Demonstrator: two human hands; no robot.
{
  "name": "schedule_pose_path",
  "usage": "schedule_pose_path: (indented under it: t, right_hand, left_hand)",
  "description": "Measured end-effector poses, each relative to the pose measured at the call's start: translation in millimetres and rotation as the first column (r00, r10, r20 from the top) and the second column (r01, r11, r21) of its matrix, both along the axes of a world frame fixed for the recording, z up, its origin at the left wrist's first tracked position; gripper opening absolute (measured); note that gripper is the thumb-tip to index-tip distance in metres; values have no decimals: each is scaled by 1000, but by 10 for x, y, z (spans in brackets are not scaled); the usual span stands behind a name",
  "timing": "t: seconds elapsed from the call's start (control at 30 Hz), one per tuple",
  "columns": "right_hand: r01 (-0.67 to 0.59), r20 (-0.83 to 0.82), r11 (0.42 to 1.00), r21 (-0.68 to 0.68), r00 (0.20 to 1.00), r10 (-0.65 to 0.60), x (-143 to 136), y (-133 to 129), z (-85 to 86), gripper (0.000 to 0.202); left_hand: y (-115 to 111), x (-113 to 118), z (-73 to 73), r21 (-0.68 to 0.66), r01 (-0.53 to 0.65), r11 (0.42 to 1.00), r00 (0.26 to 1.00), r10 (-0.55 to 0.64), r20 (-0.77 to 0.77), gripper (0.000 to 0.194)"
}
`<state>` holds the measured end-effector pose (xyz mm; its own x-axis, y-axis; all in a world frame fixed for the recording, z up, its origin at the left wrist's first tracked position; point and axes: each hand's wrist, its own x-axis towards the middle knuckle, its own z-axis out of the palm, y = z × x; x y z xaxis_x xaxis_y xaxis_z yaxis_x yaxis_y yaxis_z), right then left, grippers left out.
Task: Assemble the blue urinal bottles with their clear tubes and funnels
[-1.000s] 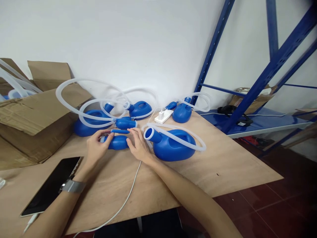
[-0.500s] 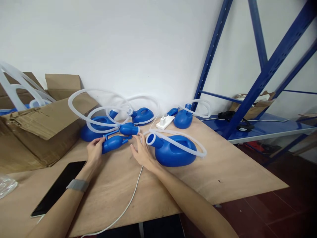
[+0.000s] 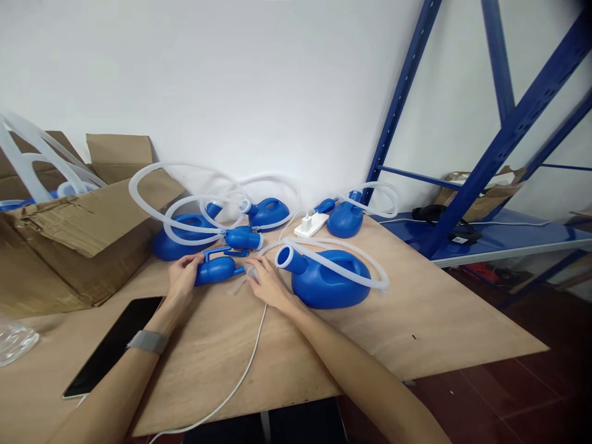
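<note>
Workroom: pale wall (image 3: 254, 86), wooden table (image 3: 208, 345), blue metal rack (image 3: 483, 151) at the right.

Item, small blue bottle (image 3: 216, 270): on the near side of the other blue pieces, between the two hands. Long axis runs crosswise, from the left hand towards the right, roughly level. Narrow spout (image 3: 239, 270) points right, its tip just short of the right fingers and apart from them. Whether the bottle's underside rests on the wood cannot be told.

Item, left hand (image 3: 182, 275): fingers and thumb closed round the wide end of the bottle.

Item, right hand (image 3: 268, 285): the nearer hand to the spout; fingertips drawn together, apparently pinching a clear tube piece (image 3: 252, 272). Its full outline is partly hidden by the fingers.

Item, blue strap (image 3: 237, 253): above the bottle, its far end clear of both hands.

Item, large blue jug (image 3: 330, 293): just right of the right hand, mouth facing left, a pale hose (image 3: 342, 267) looped across it.

Changes against half a second ago: right fingertips, then by the strap's end, are now lower, beside the spout; the clear tube piece now shows there; the bottle, tilted then, lies more level. The left hand keeps the same end.
</note>
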<state>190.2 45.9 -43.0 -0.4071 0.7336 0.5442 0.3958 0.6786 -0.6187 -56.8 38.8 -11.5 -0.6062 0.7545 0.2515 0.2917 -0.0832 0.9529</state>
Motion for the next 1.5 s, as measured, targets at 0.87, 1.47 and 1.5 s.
schedule_pose_path:
  t: [0.87,1.47,1.5]
  right_hand:
    - [-81,-295,979,188,946,135,292,-673,873,27]
    - [256,277,903,344,892,-358,1979,-356,690,55]
    - [253,271,903,347,895,-355,1965,-356,685,55]
  left_hand:
    - [-389,447,289,123,643,756,301,-102,-948,40]
    - [-192,1094,1050,-328,584,742,152,-497,-854,68]
    - [-166,1141,1062,-328,602,728,153,-508,-848,66]
